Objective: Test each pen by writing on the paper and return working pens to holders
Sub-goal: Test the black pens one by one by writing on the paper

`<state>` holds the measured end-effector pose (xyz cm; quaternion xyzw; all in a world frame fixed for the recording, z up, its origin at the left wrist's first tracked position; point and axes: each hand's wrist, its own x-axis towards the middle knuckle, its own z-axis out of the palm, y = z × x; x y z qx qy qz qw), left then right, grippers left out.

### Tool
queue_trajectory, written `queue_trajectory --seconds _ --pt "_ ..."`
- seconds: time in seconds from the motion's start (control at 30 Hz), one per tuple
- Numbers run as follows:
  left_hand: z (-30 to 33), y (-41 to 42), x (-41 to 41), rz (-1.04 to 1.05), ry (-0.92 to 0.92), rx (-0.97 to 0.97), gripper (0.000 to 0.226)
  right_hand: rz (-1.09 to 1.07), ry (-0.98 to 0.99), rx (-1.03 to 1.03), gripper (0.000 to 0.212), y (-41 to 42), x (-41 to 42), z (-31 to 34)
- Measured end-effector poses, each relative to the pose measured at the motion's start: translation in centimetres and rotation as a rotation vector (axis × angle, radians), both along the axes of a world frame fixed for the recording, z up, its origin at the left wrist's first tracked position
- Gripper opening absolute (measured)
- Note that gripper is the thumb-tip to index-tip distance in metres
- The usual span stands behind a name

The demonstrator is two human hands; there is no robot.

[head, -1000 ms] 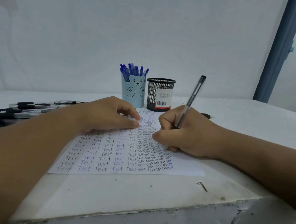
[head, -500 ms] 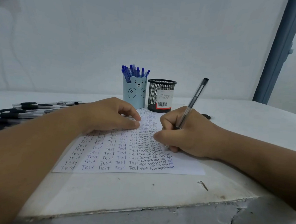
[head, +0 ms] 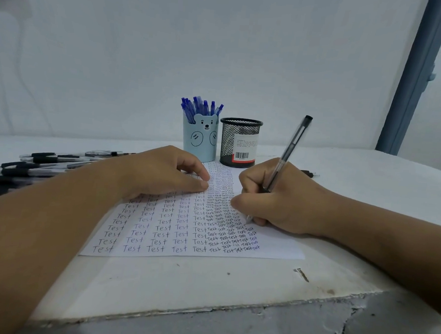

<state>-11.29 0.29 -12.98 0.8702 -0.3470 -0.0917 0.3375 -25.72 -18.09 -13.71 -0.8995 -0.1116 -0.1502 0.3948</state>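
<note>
**Pen test in progress: risks and blind spots**

Right hand (head: pixel 282 199) is clamped round a clear black-capped pen (head: pixel 290 150), tip down on the paper (head: pixel 281 248) at the right edge of the written block. Left hand (head: pixel 162 173) rests on the sheet, fingers loosely curled, pinning it, holding nothing.

Risks, as I judge them:
- That column is so crowded with "Test" that a faint or skipping line could pass for a good one.
- Little blank margin is left; a stroke may run onto the worktop (head: pixel 181 288).
- If the left hand lifts, the sheet may slide.
- Mesh holder (head: pixel 239 142) and bear holder (head: pixel 199 139), full of blue pens (head: pixel 200 106), stand just behind the sheet; a careless reach could tip them.

Unclear: the fresh mark is hidden by the fingers. The black pens (head: pixel 33 165) at left are partly cut off and uncountable. Mesh holder contents cannot be made out. A pen end (head: pixel 310 174) pokes out behind the right hand.
</note>
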Motion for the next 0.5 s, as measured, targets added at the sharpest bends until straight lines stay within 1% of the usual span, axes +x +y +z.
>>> queue_trajectory --seconds 0.1,0.3,0.5 --pt "-0.02 -0.01 0.08 0.004 -0.004 -0.001 0.014 0.024 0.020 0.014 0.041 -0.04 0.01 -0.07" --pt "0.00 -0.02 -0.01 0.004 -0.006 0.004 0.013 0.022 0.014 -0.028 0.044 0.02 0.05 0.01" --pt "0.03 -0.04 -0.04 0.007 -0.003 0.002 0.014 0.032 0.036 -0.020 0.042 0.01 -0.03 0.02"
